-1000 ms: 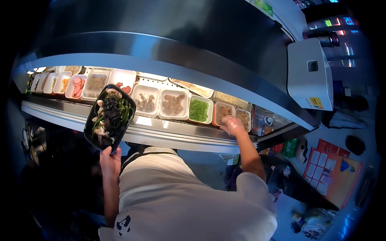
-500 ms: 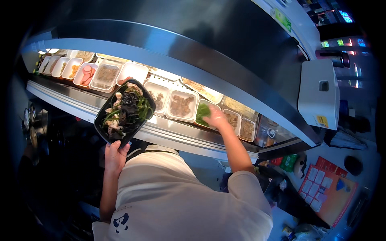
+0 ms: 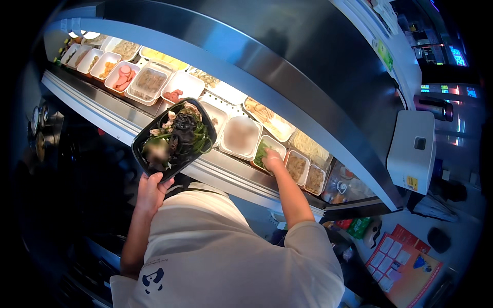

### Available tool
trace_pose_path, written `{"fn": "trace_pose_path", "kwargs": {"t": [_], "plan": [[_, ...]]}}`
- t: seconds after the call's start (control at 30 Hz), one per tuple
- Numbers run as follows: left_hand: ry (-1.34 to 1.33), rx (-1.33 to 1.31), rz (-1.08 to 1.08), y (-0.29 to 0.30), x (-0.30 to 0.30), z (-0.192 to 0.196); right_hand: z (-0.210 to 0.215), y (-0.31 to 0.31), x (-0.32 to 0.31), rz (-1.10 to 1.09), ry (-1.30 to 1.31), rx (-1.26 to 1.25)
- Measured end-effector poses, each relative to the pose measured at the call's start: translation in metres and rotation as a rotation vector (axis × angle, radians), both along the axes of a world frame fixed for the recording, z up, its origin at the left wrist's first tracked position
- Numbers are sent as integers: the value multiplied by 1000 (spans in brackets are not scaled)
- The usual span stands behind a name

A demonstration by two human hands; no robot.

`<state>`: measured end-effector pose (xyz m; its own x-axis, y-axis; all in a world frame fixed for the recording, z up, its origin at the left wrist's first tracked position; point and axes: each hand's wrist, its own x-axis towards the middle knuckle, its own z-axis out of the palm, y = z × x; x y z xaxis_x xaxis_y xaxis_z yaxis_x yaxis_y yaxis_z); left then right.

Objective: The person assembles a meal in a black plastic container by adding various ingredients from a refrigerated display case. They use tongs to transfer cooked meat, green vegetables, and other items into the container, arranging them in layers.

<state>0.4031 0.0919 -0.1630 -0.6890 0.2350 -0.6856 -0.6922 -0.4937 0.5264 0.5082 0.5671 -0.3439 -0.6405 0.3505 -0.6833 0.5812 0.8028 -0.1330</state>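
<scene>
Probably stiff, the black tray suits a near-end hold — left hand clamped there; right hand at likely soft greens, fingers unclear.

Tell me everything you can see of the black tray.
The black tray is an open rectangular container with rounded corners and raised walls, and looks like shiny plastic. It holds dark, wrinkled pieces, green strands and pale chunks; one patch near its lower end is blurred. The left hand grips that lower end, and the tray slants up to the right in the picture. It partly hides the display cooler; whether they touch cannot be told.
</scene>
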Motion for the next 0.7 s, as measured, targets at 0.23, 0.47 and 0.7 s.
{"fn": "trace_pose_path", "kwargs": {"t": [0.23,0.47,0.7], "plan": [[3,3,-68,13,-1,-5,21,18,19,22,193,68],[39,92,-194,42,-4,-12,6,32,42,45,282,189],[-56,155,-232,14,-15,-15,-2,4,42,-165,435,-43]]}}
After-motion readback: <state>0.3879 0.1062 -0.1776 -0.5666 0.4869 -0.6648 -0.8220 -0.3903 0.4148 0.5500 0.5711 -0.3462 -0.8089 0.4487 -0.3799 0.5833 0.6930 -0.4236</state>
